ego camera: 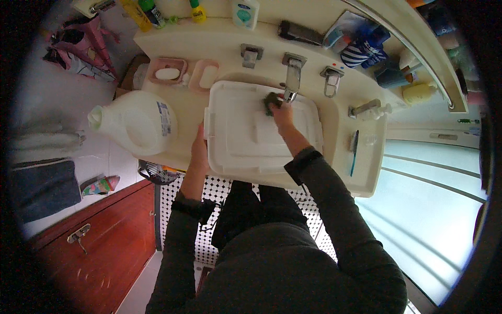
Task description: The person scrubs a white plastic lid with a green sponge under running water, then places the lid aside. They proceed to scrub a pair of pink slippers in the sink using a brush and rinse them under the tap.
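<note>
A white plastic storage-box lid (235,129) lies over the washbasin, beneath the faucet. My left hand (199,151) grips the lid's left edge, its fingers partly hidden behind the rim. In my right hand (284,116) is a dark green scouring pad (270,103), pressed on the lid's upper right part just below the spout of the chrome faucet (293,76). Some red and white shows beside the pad, too small to make out. A large white plastic jug (135,121) is on the counter left of the lid.
Two pink soap dishes (168,62) (196,80) with white soap sit behind the jug. Tap handles (250,57) (332,80) flank the spout. On the right ledge lies a blue-handled brush (354,153). Bottles (245,13) line the back shelf, below a metal rail (408,37).
</note>
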Motion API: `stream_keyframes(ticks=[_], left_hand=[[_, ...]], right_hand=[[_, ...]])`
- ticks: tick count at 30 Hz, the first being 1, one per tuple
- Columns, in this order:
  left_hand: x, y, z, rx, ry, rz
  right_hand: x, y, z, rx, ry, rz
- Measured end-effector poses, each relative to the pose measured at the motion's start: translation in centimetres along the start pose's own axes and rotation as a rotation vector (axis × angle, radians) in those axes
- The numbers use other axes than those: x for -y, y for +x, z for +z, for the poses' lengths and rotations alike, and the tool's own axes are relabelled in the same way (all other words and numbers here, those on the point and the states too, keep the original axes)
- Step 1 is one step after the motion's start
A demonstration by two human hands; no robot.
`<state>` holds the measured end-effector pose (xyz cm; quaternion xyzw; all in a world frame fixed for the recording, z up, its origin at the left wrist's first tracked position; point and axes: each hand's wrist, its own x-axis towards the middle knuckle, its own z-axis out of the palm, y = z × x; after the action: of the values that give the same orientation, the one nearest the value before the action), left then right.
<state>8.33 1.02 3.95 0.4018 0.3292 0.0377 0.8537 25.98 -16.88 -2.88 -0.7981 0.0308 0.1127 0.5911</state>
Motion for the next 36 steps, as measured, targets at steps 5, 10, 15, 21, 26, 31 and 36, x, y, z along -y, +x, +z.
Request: stream_keyframes(ticks=[5,10,15,21,26,31,36], left_hand=[[-0.3,0.4,0.0,0.026,-0.057,0.003],[-0.9,0.3,0.8,-0.066,-0.077,-0.054],[-0.9,0.5,1.0,-0.106,-0.037,-0.008],[-0.4,0.9,0.0,0.038,-0.133,0.007],[-0.4,0.5,0.8,-0.143,-0.103,-0.152],[0.3,2.0,-0.8,-0.189,0.020,-0.162],[1.5,3.1,-2.2,-0.005,-0.027,-0.007]], right_hand=[[4.3,-2.9,6.3,0.248,-0.005,-0.279],[7.4,-7.1,10.2,0.417,-0.269,-0.576],[7.0,-10.9,8.3,0.512,-0.427,-0.588],[5.9,-10.6,6.8,0.601,-0.582,-0.714],[6.2,-8.3,8.6,0.476,-0.648,-0.830],[6.1,-9.6,8.2,0.591,-0.450,-0.546],[4.8,-9.6,6.1,0.634,-0.207,-0.514]])
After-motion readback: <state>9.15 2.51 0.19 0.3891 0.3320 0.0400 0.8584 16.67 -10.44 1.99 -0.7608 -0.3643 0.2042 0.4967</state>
